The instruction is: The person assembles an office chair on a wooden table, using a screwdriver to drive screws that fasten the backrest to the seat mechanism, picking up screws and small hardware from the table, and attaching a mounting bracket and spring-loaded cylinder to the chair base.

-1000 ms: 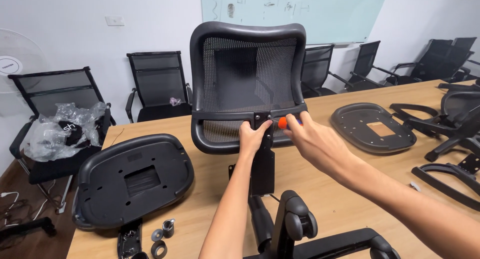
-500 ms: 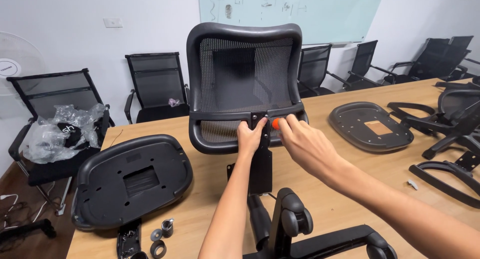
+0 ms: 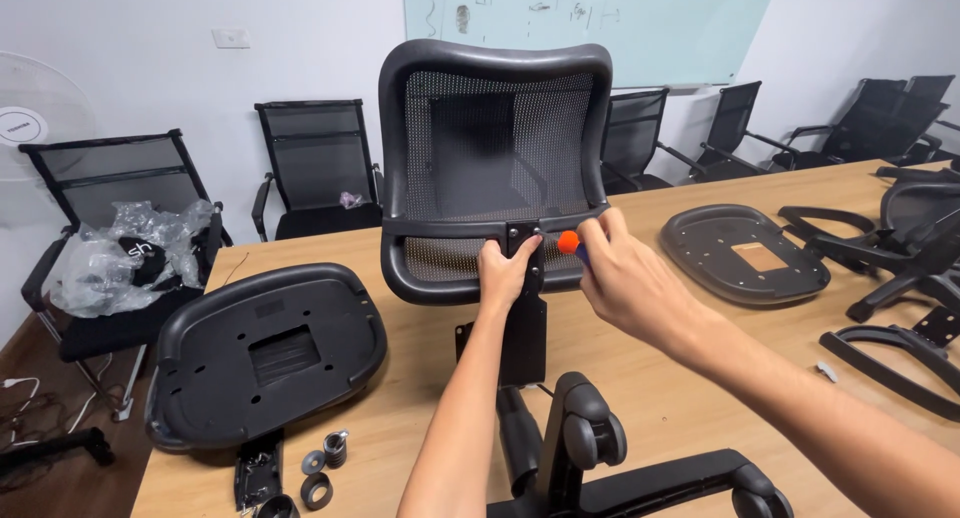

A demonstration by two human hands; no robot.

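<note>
Left hand (image 3: 507, 270) fingers closed on upright mesh backrest (image 3: 495, 158) bracket; right hand (image 3: 625, 283) pinches orange-capped screwdriver (image 3: 570, 243) (shaft hidden), wooden table (image 3: 650, 378) beneath

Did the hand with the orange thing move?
Yes. The right hand with the orange-tipped tool moved left, closer to the bracket on the chair back.

An office meeting room used for putting chairs together: a long wooden worktop (image 3: 690, 378) strewn with chair parts, a whiteboard (image 3: 590, 23) on the far wall, and black mesh office chairs (image 3: 315, 168) lined along the far side.
</note>
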